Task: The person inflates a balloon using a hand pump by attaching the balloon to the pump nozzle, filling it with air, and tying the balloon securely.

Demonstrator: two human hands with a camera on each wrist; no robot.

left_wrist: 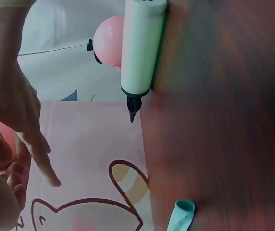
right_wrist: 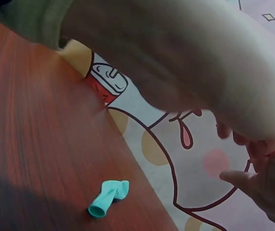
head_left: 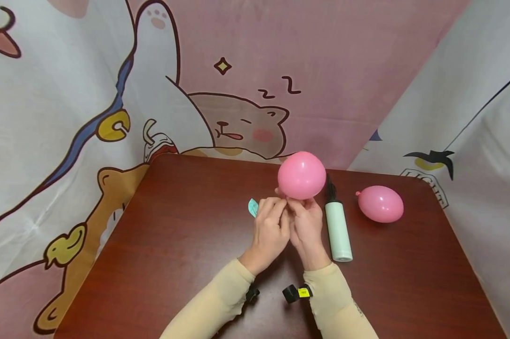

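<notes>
A round, inflated pink balloon stands above both hands in the head view, its neck down among the fingers. My left hand pinches the neck from the left with bent fingers. From the other side, my right hand grips the same neck, thumb and fingers close to the left fingertips. The neck itself is mostly hidden by the fingers. In the left wrist view only a strip of the pink balloon shows behind the hands. A limp teal balloon lies on the table, just beyond the left hand.
A pale green hand pump with a black nozzle lies right of the right hand. Farther right rests a second inflated pink balloon, tied off. The brown table meets a cartoon-printed cloth at its back and sides.
</notes>
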